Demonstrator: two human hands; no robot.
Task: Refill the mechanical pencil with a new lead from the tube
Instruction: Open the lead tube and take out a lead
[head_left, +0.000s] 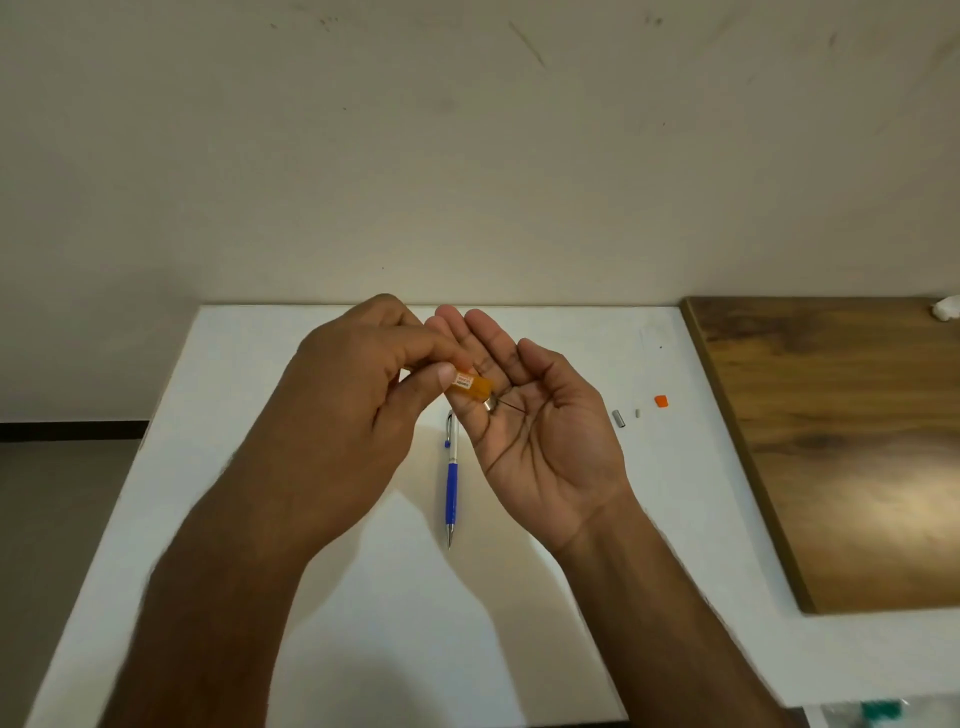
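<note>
My left hand (358, 395) pinches an orange lead tube (470, 385) between thumb and fingers, tilted with its open end down over my right palm. My right hand (540, 436) is held palm up, fingers apart, under the tube's mouth. A thin dark lead (511, 407) pokes from the tube onto the palm. The mechanical pencil (452, 478), white with a blue grip, lies on the white table (260, 467) below my hands, tip toward me, with its top end bare. A small metal cap (617, 418), a tiny grey eraser (637, 413) and the tube's orange lid (661, 400) lie to the right.
A dark wooden board (841, 441) adjoins the white table on the right, with a white object (946, 307) at its far corner. A pale wall rises behind the table. A green-printed clear item (878, 712) shows at the bottom right.
</note>
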